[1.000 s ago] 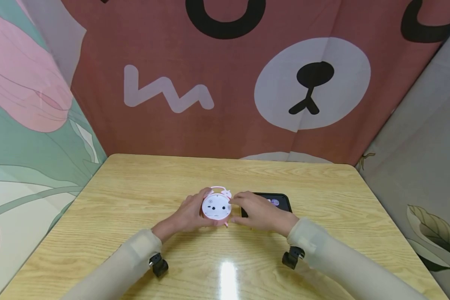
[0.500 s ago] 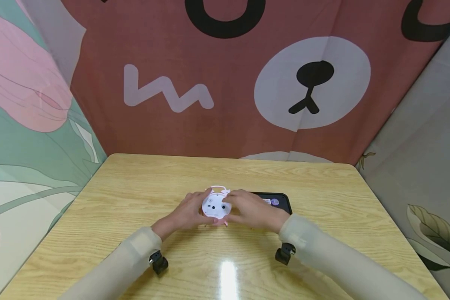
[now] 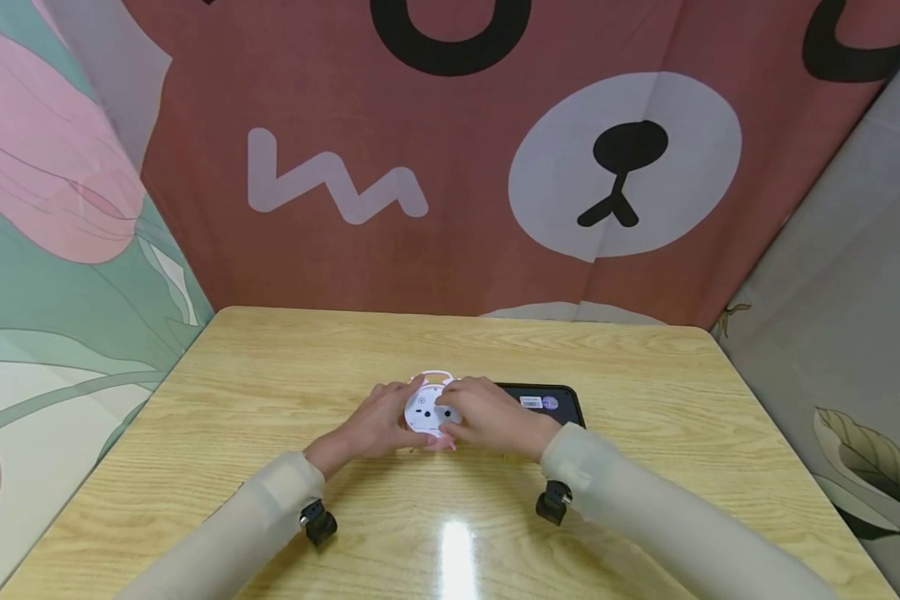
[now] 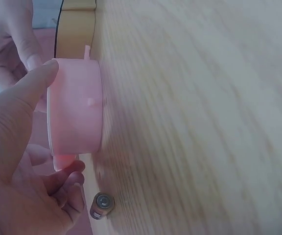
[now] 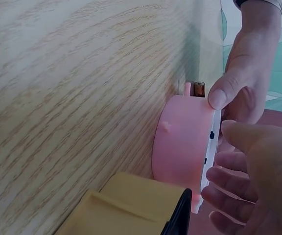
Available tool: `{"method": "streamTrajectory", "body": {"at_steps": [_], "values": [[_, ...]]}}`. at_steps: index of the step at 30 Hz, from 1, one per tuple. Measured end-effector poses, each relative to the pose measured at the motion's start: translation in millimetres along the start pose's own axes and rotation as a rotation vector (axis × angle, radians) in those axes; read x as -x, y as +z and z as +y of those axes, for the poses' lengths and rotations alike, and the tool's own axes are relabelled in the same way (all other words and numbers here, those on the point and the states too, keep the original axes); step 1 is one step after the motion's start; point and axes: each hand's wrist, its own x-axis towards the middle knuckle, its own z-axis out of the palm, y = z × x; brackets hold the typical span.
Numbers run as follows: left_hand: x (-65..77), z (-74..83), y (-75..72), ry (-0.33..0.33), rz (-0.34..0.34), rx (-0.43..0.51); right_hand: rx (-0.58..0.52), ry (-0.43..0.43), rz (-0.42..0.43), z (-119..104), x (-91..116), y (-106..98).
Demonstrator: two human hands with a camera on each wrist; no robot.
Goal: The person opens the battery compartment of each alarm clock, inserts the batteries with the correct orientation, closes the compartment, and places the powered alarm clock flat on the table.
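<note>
A pink alarm clock (image 3: 423,425) lies face down on the wooden table, white back up, two small black knobs on it. My left hand (image 3: 382,421) grips its left side; in the left wrist view the thumb (image 4: 45,73) presses the rim and the fingers curl near a pink bell. Over the right part of the back hovers my right hand (image 3: 491,417), thumb and index finger apart on either side of a knob. From the right wrist view, its bent fingers (image 5: 231,183) are spread close to the white back, holding nothing visible.
Just right of the clock stands a box with a black top (image 3: 562,408) and tan sides (image 5: 131,200), small labels on top, partly behind my right hand. A battery (image 4: 102,204) stands on the table beside the clock, on my left hand's side. Printed cloths hang around the table.
My right hand has moved left, from beside the clock to over its back, uncovering more of the black-topped box. My left hand and the clock have stayed in place.
</note>
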Motion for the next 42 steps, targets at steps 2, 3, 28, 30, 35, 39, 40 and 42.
{"method": "streamTrajectory", "body": {"at_steps": [2, 3, 28, 30, 35, 39, 40, 42], "values": [[-0.5, -0.3, 0.0, 0.005, 0.003, 0.003, 0.013, 0.001, -0.010, -1, -3, 1], [-0.7, -0.4, 0.0, 0.006, 0.003, 0.005, 0.013, 0.004, -0.018, -1, -4, 1], [-0.8, 1.8, 0.1, -0.005, -0.008, -0.008, 0.151, 0.013, -0.033, -12, -16, 9], [-0.9, 1.8, -0.2, 0.005, -0.009, -0.008, 0.170, 0.009, -0.035, -13, -17, 9], [-1.2, 1.7, -0.7, 0.007, -0.015, 0.004, 0.194, 0.002, -0.049, -16, -19, 7], [-1.2, 2.2, -1.1, 0.006, -0.017, 0.007, 0.212, -0.014, -0.048, -15, -20, 7], [-1.4, 1.9, -0.9, 0.008, -0.016, 0.005, 0.213, -0.018, -0.045, -14, -20, 7], [-1.5, 1.5, -0.5, 0.006, -0.019, 0.000, 0.216, -0.025, -0.042, -13, -20, 7]]}}
